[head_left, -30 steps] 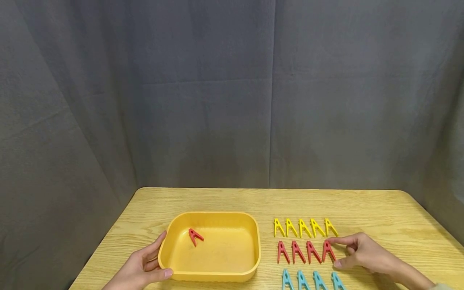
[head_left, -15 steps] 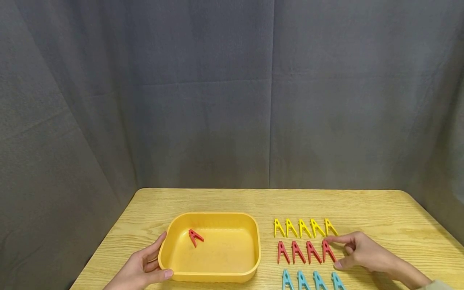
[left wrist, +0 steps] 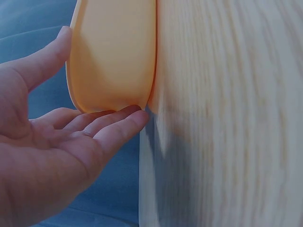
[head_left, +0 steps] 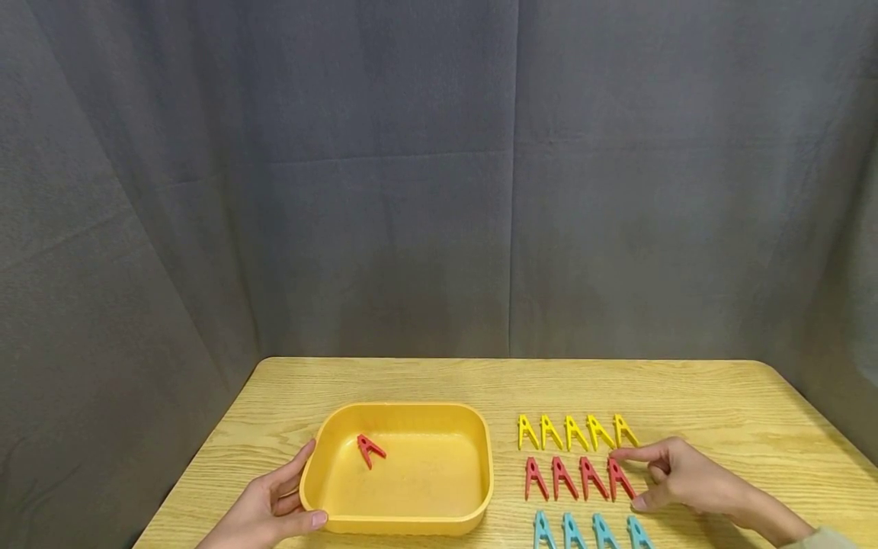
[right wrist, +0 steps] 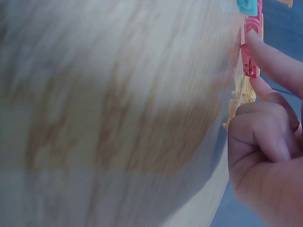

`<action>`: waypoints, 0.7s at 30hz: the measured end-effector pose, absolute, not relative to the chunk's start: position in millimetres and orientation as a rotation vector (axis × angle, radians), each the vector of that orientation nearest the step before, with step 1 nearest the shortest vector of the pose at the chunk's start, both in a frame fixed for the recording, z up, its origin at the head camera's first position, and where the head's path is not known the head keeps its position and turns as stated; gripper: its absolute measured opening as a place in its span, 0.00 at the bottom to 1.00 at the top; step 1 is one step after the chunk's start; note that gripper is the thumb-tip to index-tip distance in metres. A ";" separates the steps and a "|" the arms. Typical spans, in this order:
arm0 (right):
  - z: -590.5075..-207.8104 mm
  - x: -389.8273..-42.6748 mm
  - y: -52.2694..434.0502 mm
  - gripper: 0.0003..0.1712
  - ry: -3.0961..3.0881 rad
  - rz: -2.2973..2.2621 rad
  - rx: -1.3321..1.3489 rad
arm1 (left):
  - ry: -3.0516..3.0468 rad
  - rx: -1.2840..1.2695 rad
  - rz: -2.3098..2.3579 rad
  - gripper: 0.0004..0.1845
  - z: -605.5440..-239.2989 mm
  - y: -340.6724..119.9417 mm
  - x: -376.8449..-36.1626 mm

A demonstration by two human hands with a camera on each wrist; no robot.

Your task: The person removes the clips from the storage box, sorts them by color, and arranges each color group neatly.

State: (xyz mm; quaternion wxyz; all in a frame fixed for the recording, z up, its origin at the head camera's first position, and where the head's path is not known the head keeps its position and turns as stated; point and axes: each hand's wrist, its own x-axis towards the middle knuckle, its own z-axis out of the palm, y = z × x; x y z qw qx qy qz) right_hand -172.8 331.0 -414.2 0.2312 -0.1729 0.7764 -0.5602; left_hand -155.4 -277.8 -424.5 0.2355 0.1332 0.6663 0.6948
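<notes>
My left hand (head_left: 267,499) holds the left end of a yellow plastic basin (head_left: 405,526), thumb at the near corner and fingers along the side wall. In the left wrist view the fingertips (left wrist: 137,118) rest against the basin's wall (left wrist: 113,61). One red clothespin (head_left: 367,448) lies inside it. On the right, my right hand (head_left: 693,480) pinches the rightmost red clothespin (head_left: 620,476) of a row between index finger and thumb, one at each end. The right wrist view shows this red clothespin (right wrist: 249,61) flat on the table; the other fingers are curled into the palm.
Several red clothespins (head_left: 562,477) continue the row leftward. Behind it runs a row of yellow clothespins (head_left: 575,433), and in front a row of blue clothespins (head_left: 571,532). A wooden table (head_left: 439,377) bears everything, with grey curtains (head_left: 411,191) around it.
The pinched red clothespin and my right hand's fingertips have shifted very slightly left, its top a little more upright in the row. My left hand and the basin have stayed put.
</notes>
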 end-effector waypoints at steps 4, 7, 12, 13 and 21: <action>-415.3 -173.9 331.2 0.41 2.123 -1.543 -0.489 | 1.840 0.351 1.899 0.52 -424.5 -277.1 -155.2; -415.0 -174.0 331.8 0.41 2.123 -1.537 -0.494 | 1.848 0.345 1.896 0.52 -424.5 -276.7 -154.9; -409.1 -173.1 330.3 0.41 2.203 -1.478 -0.501 | 1.847 0.358 1.900 0.52 -424.1 -276.7 -154.5; -406.3 -172.9 328.9 0.40 2.232 -1.459 -0.491 | 1.845 0.361 1.901 0.52 -424.0 -276.8 -154.4; -363.4 -174.3 288.6 0.28 2.501 -1.274 -0.518 | 1.858 0.348 1.892 0.52 -423.1 -276.8 -154.5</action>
